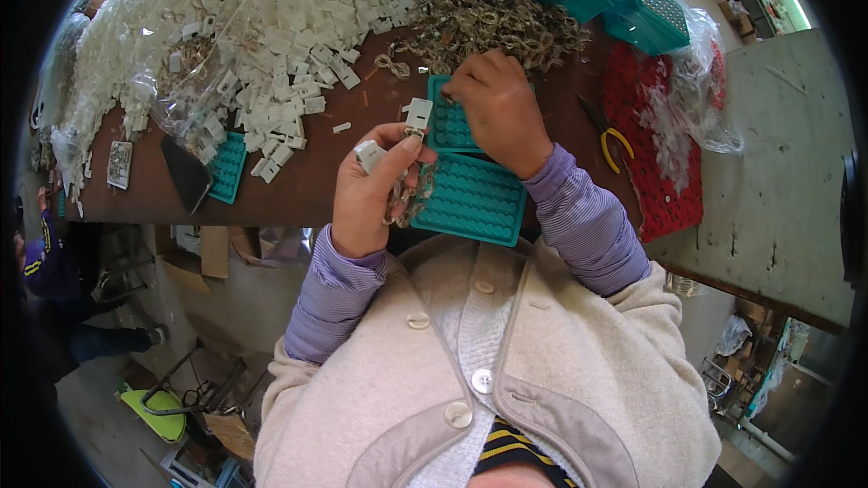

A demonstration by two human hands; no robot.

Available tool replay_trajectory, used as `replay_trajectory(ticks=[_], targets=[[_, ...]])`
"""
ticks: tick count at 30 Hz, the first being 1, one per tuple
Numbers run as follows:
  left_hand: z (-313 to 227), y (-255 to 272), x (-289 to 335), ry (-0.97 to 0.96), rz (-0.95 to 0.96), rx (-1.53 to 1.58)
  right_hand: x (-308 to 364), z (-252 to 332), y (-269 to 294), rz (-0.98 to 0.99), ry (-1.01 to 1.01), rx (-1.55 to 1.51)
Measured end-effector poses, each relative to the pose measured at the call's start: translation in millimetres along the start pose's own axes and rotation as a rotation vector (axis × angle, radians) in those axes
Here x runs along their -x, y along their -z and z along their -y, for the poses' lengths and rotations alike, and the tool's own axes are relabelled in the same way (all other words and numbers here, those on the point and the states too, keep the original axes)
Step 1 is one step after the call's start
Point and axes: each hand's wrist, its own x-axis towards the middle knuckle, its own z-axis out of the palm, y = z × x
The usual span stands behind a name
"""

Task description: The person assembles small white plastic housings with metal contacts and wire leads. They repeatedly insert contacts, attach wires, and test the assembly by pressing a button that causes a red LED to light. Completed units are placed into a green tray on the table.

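My left hand point(366, 194) is closed around small white plastic housings; one housing point(418, 115) sticks up past the fingertips and another point(369, 155) sits by the knuckles. A bundle of thin clear-brown wire loops point(413, 194) hangs from the same hand. Over the far teal ridged tray point(452, 131), the fingers of my right hand point(497, 108) are pinched together at its upper part; whatever is between them is too small to make out. Nearer to me lies a second teal tray point(470, 203), beside the hanging loops.
White housings point(298, 9) are heaped at the far left, wire loops point(506, 27) at the far middle. Teal baskets point(646, 23) stand far right. Yellow-handled pliers point(617, 145) lie by a red cloth point(669, 194). A third teal tray point(229, 172) is left. Someone sits at the left edge.
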Motion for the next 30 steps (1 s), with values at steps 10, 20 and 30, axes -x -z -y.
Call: replay_trajectory(ticks=[10, 20, 30], targets=[[-6, -26, 15, -0.030, 0.044, -0.188, 17, 60, 43, -0.236, -0.025, -0.310], [8, -45, 22, -0.077, 0.093, -0.247, 49, 70, 61, -0.262, -0.074, -0.286], [-5, -46, 23, 0.065, 0.233, -0.239, 52, 68, 75, -0.162, -0.452, -0.485]])
